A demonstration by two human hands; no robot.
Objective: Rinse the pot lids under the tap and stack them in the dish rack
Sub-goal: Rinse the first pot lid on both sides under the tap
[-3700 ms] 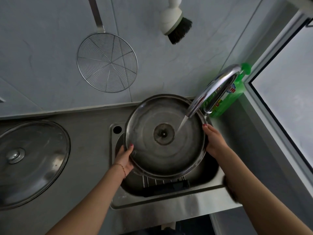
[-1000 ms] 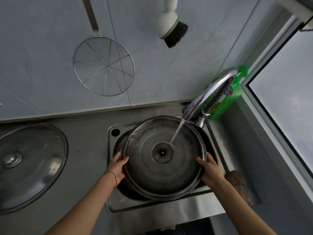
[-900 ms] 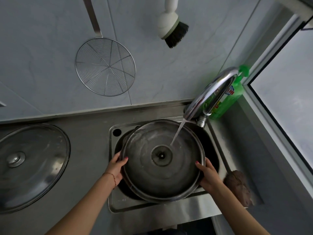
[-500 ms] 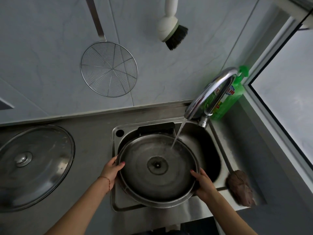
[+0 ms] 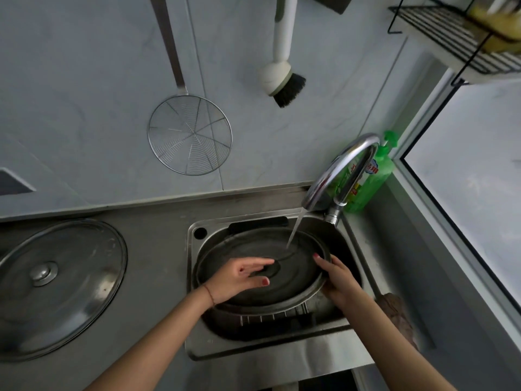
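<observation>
Gripped at its right rim by the right hand point(image 5: 339, 277), the pot lid point(image 5: 293, 266) is held inside the sink point(image 5: 253, 354), underside up. Its centre is pressed by the flat, open left hand point(image 5: 239, 277). Water from the tap point(image 5: 338, 170) is landing on the far part of the lid. A second lid point(image 5: 59, 286) is lying on the counter's left edge. A slip is judged likely: the rim is wet, held one-sided, and could be dropped onto the rack point(image 5: 273, 316) below.

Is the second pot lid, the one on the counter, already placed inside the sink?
No, the second lid lies on the counter, left of the sink.
</observation>
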